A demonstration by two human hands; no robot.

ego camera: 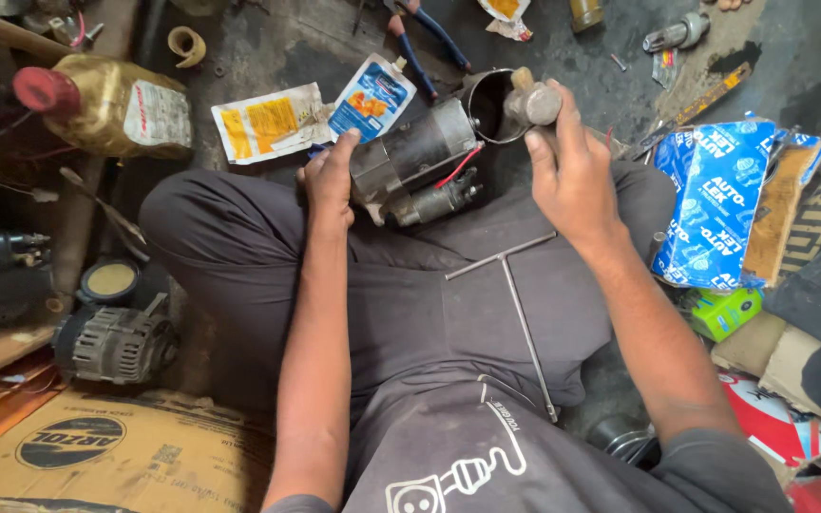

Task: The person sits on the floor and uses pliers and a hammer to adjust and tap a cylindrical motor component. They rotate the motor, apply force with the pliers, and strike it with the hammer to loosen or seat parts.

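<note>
A grey starter motor (420, 157) with an open round housing and a thin red wire rests between my crossed legs. My left hand (330, 176) grips its left end and steadies it. My right hand (567, 176) is closed on the handle of a hammer, whose steel head (534, 103) hovers at the rim of the motor's open end. A metal T-handle wrench (520, 299) lies across my right thigh, apart from both hands.
A yellow oil jug with red cap (111, 104) lies at the far left. An alternator (116, 342) sits by my left knee. Blue boxes (715, 209) stack at the right. Paper packets (268, 119), pliers (425, 38) and a cardboard carton (97, 451) surround me.
</note>
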